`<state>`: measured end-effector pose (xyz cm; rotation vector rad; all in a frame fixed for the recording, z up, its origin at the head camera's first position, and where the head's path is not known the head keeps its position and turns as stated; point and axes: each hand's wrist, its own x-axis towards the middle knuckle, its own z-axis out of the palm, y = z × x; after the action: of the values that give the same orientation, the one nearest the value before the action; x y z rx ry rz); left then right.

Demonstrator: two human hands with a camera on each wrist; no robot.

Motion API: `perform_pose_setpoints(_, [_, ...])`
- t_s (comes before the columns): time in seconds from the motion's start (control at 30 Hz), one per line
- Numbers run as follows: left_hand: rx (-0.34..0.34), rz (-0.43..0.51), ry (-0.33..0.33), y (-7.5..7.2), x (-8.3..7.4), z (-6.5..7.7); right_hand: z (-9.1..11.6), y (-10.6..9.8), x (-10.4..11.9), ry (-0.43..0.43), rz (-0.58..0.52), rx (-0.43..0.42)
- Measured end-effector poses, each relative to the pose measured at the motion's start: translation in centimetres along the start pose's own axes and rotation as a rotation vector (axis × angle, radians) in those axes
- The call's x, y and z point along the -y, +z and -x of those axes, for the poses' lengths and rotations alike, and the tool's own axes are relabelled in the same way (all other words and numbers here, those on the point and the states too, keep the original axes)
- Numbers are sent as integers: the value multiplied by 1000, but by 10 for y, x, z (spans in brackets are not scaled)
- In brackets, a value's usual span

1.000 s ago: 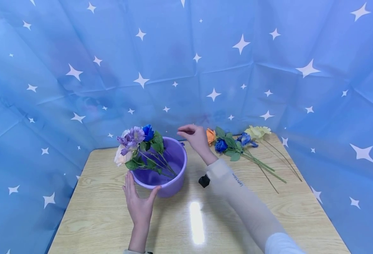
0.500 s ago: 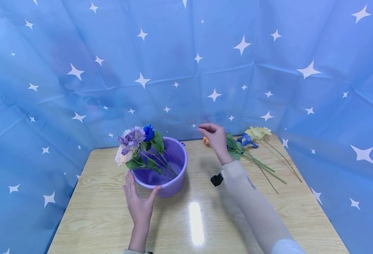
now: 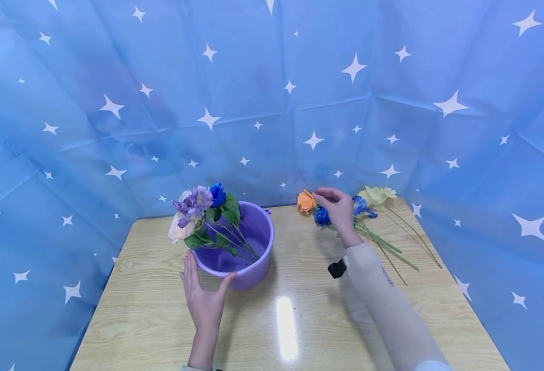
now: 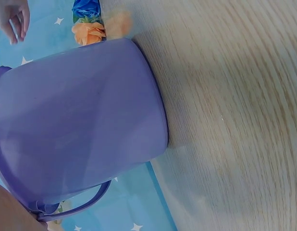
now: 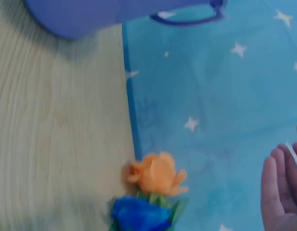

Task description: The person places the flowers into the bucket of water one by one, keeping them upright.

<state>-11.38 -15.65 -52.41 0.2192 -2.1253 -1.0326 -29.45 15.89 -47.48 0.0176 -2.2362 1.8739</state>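
Note:
A purple bucket stands on the table, with a cream flower, purple blooms and a blue rose leaning over its left rim. My left hand rests on the bucket's near side, thumb and straight fingers spread along the rim. Over the loose flowers on the right hovers my right hand, fingers loosely bent and nothing held. Beside it lie an orange flower and another blue rose. The hand partly covers their leaves in the head view.
Farther right lie a blue-violet flower and a pale yellow flower, with long green stems pointing toward the right front. A blue star-patterned cloth hangs behind the wooden table. The bucket's handle hangs down.
My right hand has moved rightward from near the bucket to above the loose flowers, uncovering the orange flower. My left hand stays at the bucket.

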Motion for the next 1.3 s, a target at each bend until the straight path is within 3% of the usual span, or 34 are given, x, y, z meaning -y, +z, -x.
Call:
perform_pose_setpoints(0.4, [-7, -10, 2, 1, 2, 0, -3, -46, -26, 52, 97, -131])
perform_pose_setpoints(0.73, [3, -19, -9, 1, 1, 0, -7, -98, -47, 163, 196, -208])
perform_pose_setpoints(1.07, [-14, -20, 14, 1, 3, 1, -10, -151, -80, 240, 323, -217])
perform_pose_setpoints(1.3, [-17, -6, 15, 2, 4, 0, -10, -177, -98, 272, 473, -168])
